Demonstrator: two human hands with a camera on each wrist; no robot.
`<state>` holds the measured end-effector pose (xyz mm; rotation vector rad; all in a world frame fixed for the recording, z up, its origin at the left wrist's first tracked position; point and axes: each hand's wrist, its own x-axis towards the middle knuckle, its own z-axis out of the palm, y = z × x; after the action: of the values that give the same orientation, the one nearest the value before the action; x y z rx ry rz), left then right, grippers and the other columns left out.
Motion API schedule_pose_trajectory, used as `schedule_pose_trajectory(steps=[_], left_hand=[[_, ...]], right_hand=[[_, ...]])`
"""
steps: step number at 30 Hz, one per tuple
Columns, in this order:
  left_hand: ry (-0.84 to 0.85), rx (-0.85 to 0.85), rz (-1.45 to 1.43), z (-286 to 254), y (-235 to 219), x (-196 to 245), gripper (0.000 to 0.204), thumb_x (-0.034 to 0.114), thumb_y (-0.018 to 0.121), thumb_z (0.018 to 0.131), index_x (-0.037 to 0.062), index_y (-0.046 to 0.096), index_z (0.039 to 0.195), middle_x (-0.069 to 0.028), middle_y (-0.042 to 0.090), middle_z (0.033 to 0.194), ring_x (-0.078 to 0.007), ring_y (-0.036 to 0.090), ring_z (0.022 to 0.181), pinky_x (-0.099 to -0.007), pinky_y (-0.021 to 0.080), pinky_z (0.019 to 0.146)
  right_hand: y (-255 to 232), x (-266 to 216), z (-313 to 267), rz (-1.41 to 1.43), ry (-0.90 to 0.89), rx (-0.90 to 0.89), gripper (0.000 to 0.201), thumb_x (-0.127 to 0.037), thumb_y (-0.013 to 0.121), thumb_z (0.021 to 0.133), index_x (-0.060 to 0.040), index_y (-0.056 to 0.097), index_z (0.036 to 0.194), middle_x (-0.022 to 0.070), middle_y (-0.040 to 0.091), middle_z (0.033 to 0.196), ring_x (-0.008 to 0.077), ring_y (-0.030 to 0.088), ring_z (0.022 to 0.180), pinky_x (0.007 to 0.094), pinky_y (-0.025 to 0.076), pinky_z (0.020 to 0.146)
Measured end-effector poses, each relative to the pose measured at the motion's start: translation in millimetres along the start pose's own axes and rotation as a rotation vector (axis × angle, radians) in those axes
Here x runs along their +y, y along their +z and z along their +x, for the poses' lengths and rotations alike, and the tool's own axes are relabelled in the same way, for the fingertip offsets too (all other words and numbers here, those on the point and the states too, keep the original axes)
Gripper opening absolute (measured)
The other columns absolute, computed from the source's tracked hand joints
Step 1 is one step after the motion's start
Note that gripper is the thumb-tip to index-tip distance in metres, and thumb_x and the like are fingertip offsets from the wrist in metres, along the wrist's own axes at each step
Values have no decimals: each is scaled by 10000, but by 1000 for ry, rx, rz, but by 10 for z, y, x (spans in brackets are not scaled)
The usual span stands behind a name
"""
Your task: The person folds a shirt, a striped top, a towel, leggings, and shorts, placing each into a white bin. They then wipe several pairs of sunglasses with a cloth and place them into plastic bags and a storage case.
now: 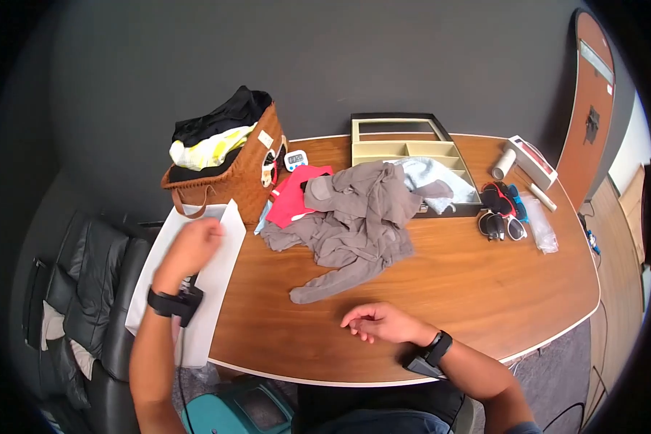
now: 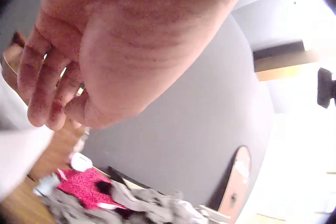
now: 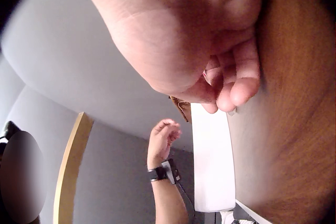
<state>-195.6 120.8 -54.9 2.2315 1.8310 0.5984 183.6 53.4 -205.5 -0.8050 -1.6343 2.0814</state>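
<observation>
My left hand [image 1: 195, 247] is held above a long white box [image 1: 208, 307] at the table's left edge. Its fingers curl loosely, with nothing in them, as the left wrist view also shows. At the front of the wooden table, my right hand [image 1: 385, 323] is relaxed close over the tabletop, fingers bent and holding nothing. Beyond it lies a crumpled grey-brown garment [image 1: 365, 249], one sleeve stretched toward the front. A red cloth [image 1: 288, 206] is partly under that garment. Light blue fabric [image 1: 430, 173] lies across a compartment box [image 1: 365, 154] behind.
A brown basket [image 1: 249, 177] heaped with black and yellow-white clothes stands back left beside a white timer [image 1: 296, 160]. At right are several pairs of sunglasses [image 1: 492, 226], a clear plastic bag [image 1: 541, 226], a white roll [image 1: 504, 165] and a white-and-red carton [image 1: 534, 163].
</observation>
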Motion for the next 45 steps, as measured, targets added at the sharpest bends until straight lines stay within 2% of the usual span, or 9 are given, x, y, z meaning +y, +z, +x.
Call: schedule_pose_trajectory(steps=[4,10,14,18,27,32,39,41,45], left_hand=[[180,-134,-408,262,698,818,116,98,597,880,8,605,952,-22,616,799,-93,561,725,-275,485,667],[252,-48,-292,1075,1602,1628,287,274,672,877,19,604,992,-85,624,833,-200,607,766,-327,499,720],[239,208,-210,1485,1905,1717,367,332,677,843,21,607,1025,-156,623,992,-318,610,916,-407,491,805],[193,204,61,1709,1971,1408,274,243,643,828,27,640,997,-189,613,1067,-360,594,1004,-422,476,852],[256,265,-350,1562,1158,1499,147,139,555,885,-6,565,906,-166,602,784,-324,602,737,-403,481,690],[282,303,-571,1072,538,1868,87,109,499,966,23,489,958,27,478,696,-23,408,618,-212,343,535],[437,230,-814,471,241,2186,68,87,501,989,27,476,1008,77,425,714,6,346,620,-197,299,522],[437,191,-884,323,184,2248,65,86,509,987,35,484,1020,80,441,725,11,348,633,-188,293,527],[434,66,-1018,178,126,2234,71,103,508,997,50,490,1040,79,469,748,15,355,654,-170,292,553]], right_hand=[[-27,8,4,-6,-9,-31,229,-45,476,974,-47,615,1155,-14,575,914,53,537,757,206,471,666],[-61,133,12,-18,-98,-88,203,-59,477,973,-49,638,1096,-21,576,882,57,531,732,208,474,648],[-58,67,15,-39,-93,-91,190,-72,486,975,-58,629,1099,-24,574,882,55,532,741,213,474,656],[-61,45,31,-60,-71,-84,189,-97,484,983,-64,617,1113,-23,561,870,55,530,718,211,470,654],[-26,15,20,-84,-72,-70,166,-139,519,974,-48,593,1091,-7,562,831,74,540,691,228,477,600],[-52,-50,-2,18,-120,11,322,-106,549,957,-50,472,1264,22,580,921,96,578,772,241,510,638],[-31,-8,49,100,-255,231,658,-107,693,887,-67,293,1408,78,559,1055,120,594,839,266,533,682],[-35,-58,18,30,-325,464,785,-183,741,864,-43,243,1455,72,545,1061,111,583,798,257,509,673],[-29,-94,-38,131,-522,487,590,-164,736,869,-15,435,1354,25,572,994,81,559,818,232,478,752]])
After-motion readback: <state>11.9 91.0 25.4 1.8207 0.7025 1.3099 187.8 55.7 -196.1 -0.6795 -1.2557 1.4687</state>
